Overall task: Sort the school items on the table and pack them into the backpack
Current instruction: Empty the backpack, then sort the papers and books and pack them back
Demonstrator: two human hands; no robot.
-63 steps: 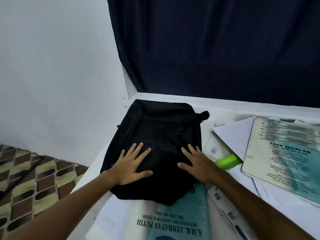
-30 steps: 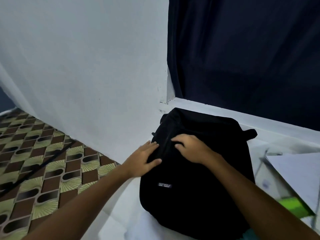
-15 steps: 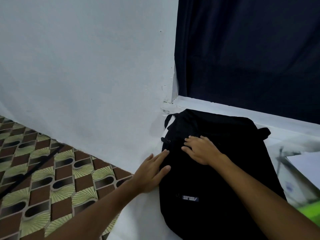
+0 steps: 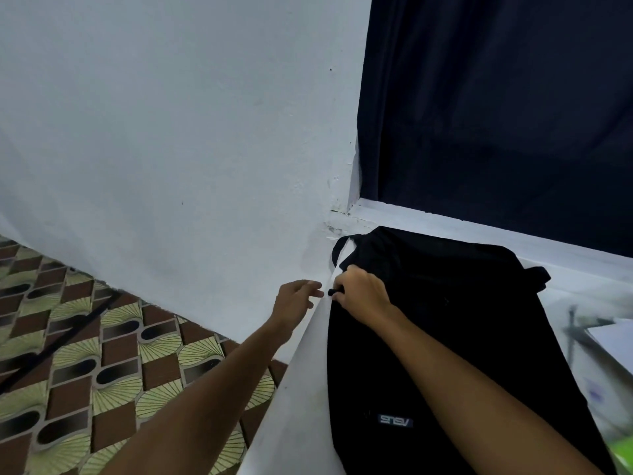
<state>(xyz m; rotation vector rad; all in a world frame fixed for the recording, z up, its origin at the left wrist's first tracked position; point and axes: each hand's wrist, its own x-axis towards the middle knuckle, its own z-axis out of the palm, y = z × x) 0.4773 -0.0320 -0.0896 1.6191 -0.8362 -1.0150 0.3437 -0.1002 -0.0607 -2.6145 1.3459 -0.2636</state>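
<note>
A black backpack [image 4: 462,323] lies flat on the white table [image 4: 301,406], its top toward the wall corner and a small white logo near me. My right hand [image 4: 363,291] rests on the bag's upper left edge, fingers pinched on a small black zipper pull [image 4: 333,291]. My left hand [image 4: 297,298] hovers just left of that pull, past the table's left edge, fingers loosely apart and holding nothing. White papers [image 4: 613,341] show blurred at the right edge.
A white wall [image 4: 171,149] rises close on the left and a dark blue curtain [image 4: 496,114] hangs behind the table. Patterned floor tiles [image 4: 85,371] lie below the table's left edge. A green item [image 4: 625,455] peeks in at the bottom right.
My right hand slid from the bag's top face to its left edge and closed on the zipper pull. My left hand left the bag and moved up beside it. The view swung left.
</note>
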